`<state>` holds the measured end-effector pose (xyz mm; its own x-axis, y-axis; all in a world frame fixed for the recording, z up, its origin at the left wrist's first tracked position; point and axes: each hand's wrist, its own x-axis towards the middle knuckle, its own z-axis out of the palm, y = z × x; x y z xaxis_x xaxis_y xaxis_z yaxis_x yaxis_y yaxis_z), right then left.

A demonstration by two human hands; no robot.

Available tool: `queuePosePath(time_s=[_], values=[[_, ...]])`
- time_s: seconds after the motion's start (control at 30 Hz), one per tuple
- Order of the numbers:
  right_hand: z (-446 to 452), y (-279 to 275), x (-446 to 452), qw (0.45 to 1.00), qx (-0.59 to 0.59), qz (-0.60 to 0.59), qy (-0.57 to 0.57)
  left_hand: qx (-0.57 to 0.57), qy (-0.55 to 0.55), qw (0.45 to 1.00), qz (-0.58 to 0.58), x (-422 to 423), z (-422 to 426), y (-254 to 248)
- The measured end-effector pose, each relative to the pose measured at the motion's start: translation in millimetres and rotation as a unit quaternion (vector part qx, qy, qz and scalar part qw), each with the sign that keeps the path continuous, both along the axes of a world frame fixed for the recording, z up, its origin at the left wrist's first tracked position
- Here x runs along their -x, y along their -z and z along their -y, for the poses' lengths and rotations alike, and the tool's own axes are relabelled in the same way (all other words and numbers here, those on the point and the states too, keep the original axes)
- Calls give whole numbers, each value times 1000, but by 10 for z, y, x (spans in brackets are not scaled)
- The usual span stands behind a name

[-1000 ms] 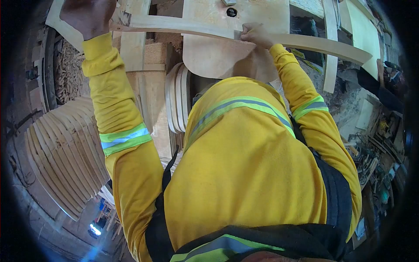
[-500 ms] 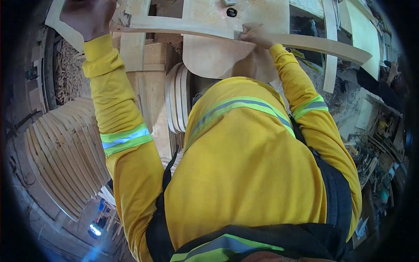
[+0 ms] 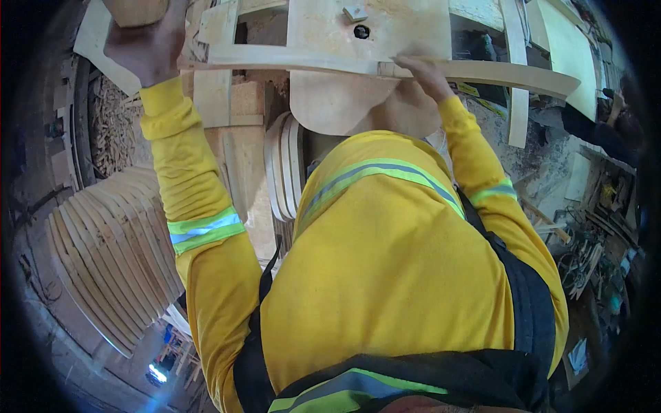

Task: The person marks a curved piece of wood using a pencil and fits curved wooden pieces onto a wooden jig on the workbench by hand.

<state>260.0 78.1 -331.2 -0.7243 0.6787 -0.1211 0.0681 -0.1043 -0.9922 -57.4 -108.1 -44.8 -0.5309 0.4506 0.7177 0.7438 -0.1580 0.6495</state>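
Note:
At the upper left, my left hand (image 3: 150, 51) is closed and slightly blurred. A brown wooden block (image 3: 136, 11) shows against it, cut off by the top edge; it appears to be in that hand. Two long pale wooden strips meet end to end across the bench. The left strip (image 3: 289, 58) runs from near my left hand to the joint, and the curved right strip (image 3: 523, 74) continues past it. My right hand (image 3: 428, 77) grips the curved strip beside the joint, fingertips partly blurred. Beneath lies a rounded pale board (image 3: 337, 103).
A dark round hole (image 3: 361, 32) and a small wooden block (image 3: 355, 13) are on the board. Many curved slats (image 3: 110, 255) stand stacked at left. More curved pieces (image 3: 281, 165) lean below the bench. Scrap wood (image 3: 585, 261) litters the right; another person's dark sleeve (image 3: 595, 134) shows there.
My left hand has come down slightly, and the brown block now shows above it. The strips and board sit slightly lower in view. My right hand has shifted a little right along the strip.

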Motion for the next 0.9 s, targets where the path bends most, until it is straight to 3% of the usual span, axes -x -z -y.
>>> queuePosePath(time_s=[0.1,0.17,0.27,0.37,0.43,0.5,0.53,0.6,0.63,0.67,0.7,0.77,0.87,0.9], values=[[70,-341,-549,998,-49,-19,-20,-37,0,999,28,156,4,149],[27,-204,-1042,968,232,-83,-49,-20,-44,999,24,298,120,256],[-138,89,-1624,926,375,-54,1,16,-103,994,27,472,323,371],[-285,454,-1522,898,274,-97,331,64,-182,980,46,813,658,654],[-427,360,-1202,900,261,-140,319,54,-258,933,246,213,333,242],[-590,417,-833,903,227,-151,331,52,-234,941,237,418,591,526],[-662,576,-632,943,127,-78,297,55,-227,948,214,534,719,680],[-437,287,-134,907,192,-104,359,139,-293,938,120,553,820,746],[-414,10,31,810,353,-152,443,198,-352,913,55,472,809,685],[-517,252,87,823,317,-118,457,197,-330,922,55,577,889,804],[-702,521,170,831,287,-88,469,116,-274,950,96,696,935,982],[-909,-132,12,856,172,-134,468,41,-210,960,179,692,911,1132],[-1271,-1084,-335,879,65,-133,454,75,-232,930,274,-8,655,1043],[-1239,-1656,-484,891,-107,-13,440,67,-238,915,319,32,643,1285]])
